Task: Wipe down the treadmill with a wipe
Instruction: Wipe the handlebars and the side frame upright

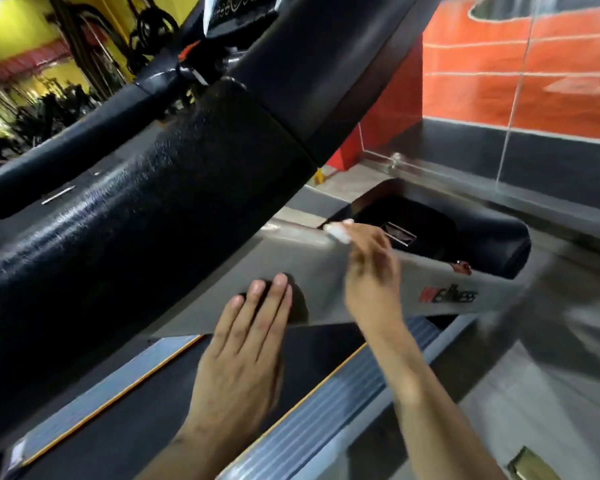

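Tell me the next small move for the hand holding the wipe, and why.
Probably draw the wipe along the grey side panel toward the logo. The right hand holds it at the panel's upper edge, while the left hand rests flat lower down, bracing.

Right hand point(368, 271) motion-blurred, grip unclear; wipe point(338, 231) mostly hidden behind its fingers. Console point(239, 8) cut off at top edge.

Motion blur is smearing my right grip point(368, 268); beyond it glare is streaking the glass panel point(520, 81), and wide-angle distortion is bending the frame edges.
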A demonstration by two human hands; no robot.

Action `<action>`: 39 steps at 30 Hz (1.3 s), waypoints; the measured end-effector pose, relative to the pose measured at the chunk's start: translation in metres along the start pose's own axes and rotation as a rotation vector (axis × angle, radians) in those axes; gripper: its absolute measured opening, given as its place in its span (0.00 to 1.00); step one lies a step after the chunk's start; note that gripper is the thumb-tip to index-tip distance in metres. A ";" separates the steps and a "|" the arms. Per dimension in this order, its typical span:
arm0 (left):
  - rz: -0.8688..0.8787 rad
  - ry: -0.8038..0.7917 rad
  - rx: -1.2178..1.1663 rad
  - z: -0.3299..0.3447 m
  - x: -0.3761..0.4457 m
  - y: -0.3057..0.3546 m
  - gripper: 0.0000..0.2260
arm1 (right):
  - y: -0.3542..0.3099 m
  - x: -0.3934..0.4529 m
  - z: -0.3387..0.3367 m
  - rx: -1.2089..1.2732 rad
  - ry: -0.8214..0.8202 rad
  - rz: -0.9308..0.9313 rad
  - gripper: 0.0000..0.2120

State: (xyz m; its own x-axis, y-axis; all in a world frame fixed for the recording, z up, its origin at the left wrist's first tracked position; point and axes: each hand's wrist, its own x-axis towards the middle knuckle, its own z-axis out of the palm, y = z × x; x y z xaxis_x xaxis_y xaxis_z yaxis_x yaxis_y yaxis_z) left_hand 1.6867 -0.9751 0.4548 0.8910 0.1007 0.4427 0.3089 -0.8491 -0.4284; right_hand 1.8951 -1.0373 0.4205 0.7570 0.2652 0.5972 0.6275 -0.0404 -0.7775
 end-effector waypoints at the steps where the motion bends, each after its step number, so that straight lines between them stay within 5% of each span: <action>1: 0.003 0.045 0.037 0.006 0.000 0.000 0.30 | 0.029 -0.001 -0.003 0.002 0.024 0.060 0.19; 6: -0.012 0.295 0.141 0.037 0.006 0.001 0.28 | 0.115 -0.022 -0.003 0.005 0.204 0.167 0.19; 9: -0.013 0.382 0.159 0.046 0.007 0.002 0.28 | 0.076 -0.038 0.023 0.163 0.352 -0.140 0.19; 14: -0.006 0.508 0.166 0.053 0.008 -0.001 0.29 | 0.015 -0.058 0.043 0.192 0.264 -0.634 0.16; 20: -0.102 0.563 0.263 0.059 0.000 0.001 0.29 | 0.124 -0.073 0.045 0.182 0.452 -0.311 0.21; 27: -0.064 0.526 0.341 0.059 -0.023 -0.015 0.28 | 0.073 -0.132 0.076 0.074 0.259 -0.738 0.17; 33: 0.004 0.568 0.331 0.063 -0.023 -0.025 0.27 | 0.095 -0.124 0.071 0.300 0.458 -0.406 0.15; 39: 0.030 0.650 0.253 0.065 -0.020 -0.028 0.26 | 0.002 -0.095 0.090 0.270 0.423 -0.765 0.12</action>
State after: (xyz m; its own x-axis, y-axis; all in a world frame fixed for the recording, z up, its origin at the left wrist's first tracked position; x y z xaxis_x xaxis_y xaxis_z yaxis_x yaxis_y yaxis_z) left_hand 1.6817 -0.9198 0.4062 0.5452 -0.3185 0.7755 0.4257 -0.6918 -0.5833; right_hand 1.8081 -0.9755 0.3445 0.1897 -0.2508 0.9493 0.9617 0.2421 -0.1282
